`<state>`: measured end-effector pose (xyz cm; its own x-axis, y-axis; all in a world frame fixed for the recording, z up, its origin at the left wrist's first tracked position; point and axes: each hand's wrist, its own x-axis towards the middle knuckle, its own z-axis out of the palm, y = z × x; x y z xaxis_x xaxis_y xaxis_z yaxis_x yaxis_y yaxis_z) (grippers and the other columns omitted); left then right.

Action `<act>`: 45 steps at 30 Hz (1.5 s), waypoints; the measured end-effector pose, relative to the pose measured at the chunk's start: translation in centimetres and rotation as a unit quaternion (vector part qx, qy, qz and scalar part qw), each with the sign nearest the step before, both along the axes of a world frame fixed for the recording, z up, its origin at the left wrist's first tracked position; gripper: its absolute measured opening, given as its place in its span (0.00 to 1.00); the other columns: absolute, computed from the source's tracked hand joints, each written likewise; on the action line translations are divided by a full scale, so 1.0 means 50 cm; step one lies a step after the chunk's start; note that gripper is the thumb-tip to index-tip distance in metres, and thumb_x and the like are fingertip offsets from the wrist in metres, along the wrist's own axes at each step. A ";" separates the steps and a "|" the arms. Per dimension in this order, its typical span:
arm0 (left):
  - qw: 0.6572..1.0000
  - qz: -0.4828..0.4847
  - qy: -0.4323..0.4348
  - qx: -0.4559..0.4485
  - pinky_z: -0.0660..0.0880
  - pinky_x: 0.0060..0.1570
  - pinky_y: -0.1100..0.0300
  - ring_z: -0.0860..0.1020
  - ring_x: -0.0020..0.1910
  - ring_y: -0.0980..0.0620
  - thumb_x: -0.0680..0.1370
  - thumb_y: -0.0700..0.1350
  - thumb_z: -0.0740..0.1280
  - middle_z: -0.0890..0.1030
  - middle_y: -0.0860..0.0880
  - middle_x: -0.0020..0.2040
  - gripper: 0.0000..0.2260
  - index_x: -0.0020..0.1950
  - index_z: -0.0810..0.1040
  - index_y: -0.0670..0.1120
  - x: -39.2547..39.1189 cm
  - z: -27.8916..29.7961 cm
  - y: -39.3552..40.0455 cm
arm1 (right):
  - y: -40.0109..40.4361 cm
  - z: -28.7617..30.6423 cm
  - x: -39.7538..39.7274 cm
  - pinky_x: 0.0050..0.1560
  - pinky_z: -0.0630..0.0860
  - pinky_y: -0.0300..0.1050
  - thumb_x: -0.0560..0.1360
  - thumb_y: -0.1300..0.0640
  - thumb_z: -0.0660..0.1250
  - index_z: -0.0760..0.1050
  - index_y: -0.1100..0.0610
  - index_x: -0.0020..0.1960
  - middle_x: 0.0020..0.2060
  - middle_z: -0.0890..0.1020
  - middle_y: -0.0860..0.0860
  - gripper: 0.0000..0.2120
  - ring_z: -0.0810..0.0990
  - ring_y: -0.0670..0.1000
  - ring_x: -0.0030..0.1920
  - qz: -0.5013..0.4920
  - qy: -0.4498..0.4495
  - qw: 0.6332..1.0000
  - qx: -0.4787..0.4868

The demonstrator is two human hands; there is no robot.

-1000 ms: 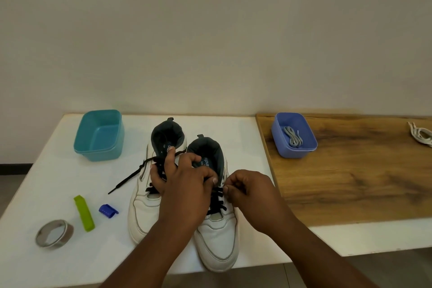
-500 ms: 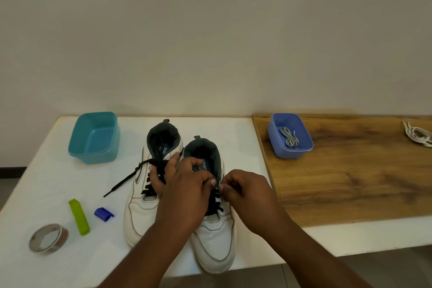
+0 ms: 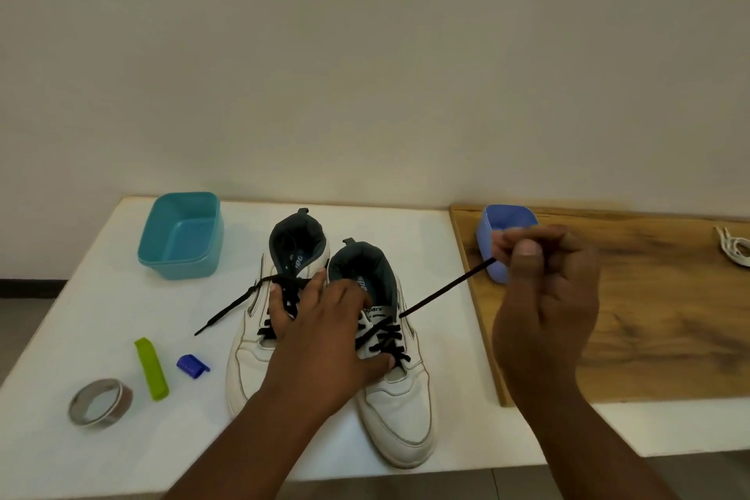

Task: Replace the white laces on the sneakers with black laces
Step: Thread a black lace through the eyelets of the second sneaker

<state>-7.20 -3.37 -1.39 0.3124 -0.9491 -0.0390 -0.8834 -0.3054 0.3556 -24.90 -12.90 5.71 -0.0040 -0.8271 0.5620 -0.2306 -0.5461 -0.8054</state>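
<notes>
A: Where were the sneakers?

B: Side by side on the white table (image 3: 81,280), toes toward the person. The left sneaker (image 3: 251,361) and the right sneaker (image 3: 406,410) both carried black lacing across the eyelets.

A: And the hands?

B: The left hand (image 3: 324,341) lay spread over both shoes, fingers fairly straight, pressing down; its fingertips reached the left sneaker's laces and its thumb sat on the right one's lacing. It gripped nothing that I could see.

A: The right?

B: The right hand (image 3: 544,296) was raised over the wooden board (image 3: 649,337), fingers curled, pinching the end of a black lace (image 3: 446,292). That lace ran taut from an upper eyelet of the right sneaker up to the pinch.

A: Any loose lace?

B: A second black end (image 3: 227,308) trailed from the left sneaker out onto the table, lying flat.

A: What else was there?

B: A teal tub (image 3: 180,235) behind the shoes at left. A blue tub (image 3: 493,231) on the board's far corner, partly hidden by the right hand. White laces (image 3: 734,250) at the board's far right edge. Near the front left lay a tape roll (image 3: 99,402), a green clip (image 3: 151,367) and a small blue clip (image 3: 191,365).
</notes>
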 end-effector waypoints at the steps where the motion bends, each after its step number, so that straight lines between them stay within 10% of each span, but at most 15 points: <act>1: 1.000 -0.002 -0.001 0.000 0.36 0.73 0.34 0.48 0.80 0.52 0.65 0.74 0.61 0.64 0.63 0.72 0.33 0.67 0.64 0.62 -0.001 0.001 0.000 | -0.009 -0.009 -0.009 0.60 0.74 0.35 0.82 0.63 0.64 0.74 0.60 0.62 0.57 0.80 0.53 0.09 0.79 0.47 0.60 -0.019 0.128 0.990 -0.053; 6: 1.000 -0.014 0.002 0.010 0.36 0.73 0.32 0.45 0.81 0.52 0.70 0.68 0.65 0.59 0.61 0.76 0.31 0.71 0.64 0.61 -0.007 0.008 -0.003 | -0.022 -0.107 -0.010 0.71 0.61 0.39 0.79 0.48 0.69 0.80 0.48 0.63 0.65 0.77 0.49 0.13 0.65 0.50 0.76 0.130 0.468 0.870 0.086; 10: 0.999 -0.032 0.007 0.027 0.35 0.73 0.31 0.42 0.81 0.54 0.71 0.65 0.67 0.57 0.62 0.77 0.30 0.70 0.64 0.62 0.002 0.007 -0.003 | -0.029 -0.118 -0.001 0.60 0.69 0.41 0.81 0.53 0.68 0.81 0.51 0.48 0.47 0.82 0.47 0.05 0.78 0.50 0.62 0.159 0.431 0.883 0.096; 15: 0.999 -0.036 0.023 0.019 0.34 0.74 0.33 0.42 0.81 0.56 0.71 0.65 0.67 0.57 0.62 0.77 0.32 0.72 0.61 0.61 0.007 0.008 0.002 | -0.020 -0.088 -0.004 0.60 0.71 0.40 0.77 0.48 0.72 0.79 0.45 0.63 0.54 0.78 0.42 0.15 0.74 0.42 0.58 0.172 0.423 0.883 0.111; 19: 0.999 -0.028 0.046 0.004 0.32 0.74 0.36 0.44 0.81 0.56 0.71 0.63 0.69 0.58 0.60 0.77 0.37 0.74 0.55 0.60 0.007 0.010 0.005 | 0.006 -0.130 0.031 0.53 0.73 0.41 0.78 0.50 0.71 0.80 0.47 0.50 0.45 0.78 0.42 0.02 0.74 0.42 0.49 0.220 0.450 0.861 0.086; 27: 0.998 -0.030 0.050 0.006 0.30 0.74 0.37 0.42 0.81 0.58 0.71 0.62 0.70 0.52 0.59 0.81 0.41 0.76 0.50 0.60 0.011 0.006 0.006 | -0.043 -0.053 -0.025 0.48 0.76 0.43 0.81 0.54 0.67 0.77 0.53 0.47 0.43 0.80 0.47 0.05 0.79 0.46 0.46 -0.096 0.080 0.987 0.096; 34: 0.999 0.013 0.033 -0.008 0.42 0.77 0.43 0.63 0.76 0.55 0.68 0.70 0.70 0.52 0.55 0.81 0.50 0.80 0.43 0.59 0.017 0.020 0.013 | -0.028 -0.069 0.003 0.52 0.77 0.41 0.80 0.56 0.69 0.77 0.49 0.54 0.48 0.80 0.46 0.04 0.78 0.40 0.50 -0.081 0.081 0.987 0.111; 40: 0.998 0.047 0.039 0.001 0.68 0.64 0.53 0.75 0.64 0.55 0.75 0.62 0.70 0.71 0.58 0.69 0.34 0.76 0.59 0.60 0.020 0.058 0.030 | -0.019 -0.044 -0.002 0.50 0.77 0.40 0.81 0.59 0.67 0.80 0.56 0.62 0.56 0.78 0.46 0.11 0.79 0.46 0.52 -0.070 0.145 0.987 -0.006; 45: 0.994 0.085 -0.061 -0.013 0.65 0.48 0.58 0.77 0.44 0.60 0.79 0.67 0.57 0.76 0.60 0.41 0.15 0.59 0.71 0.61 0.003 0.122 0.054 | 0.014 -0.049 0.025 0.34 0.70 0.31 0.81 0.53 0.66 0.80 0.50 0.60 0.41 0.79 0.38 0.09 0.76 0.46 0.33 0.075 0.201 0.976 0.034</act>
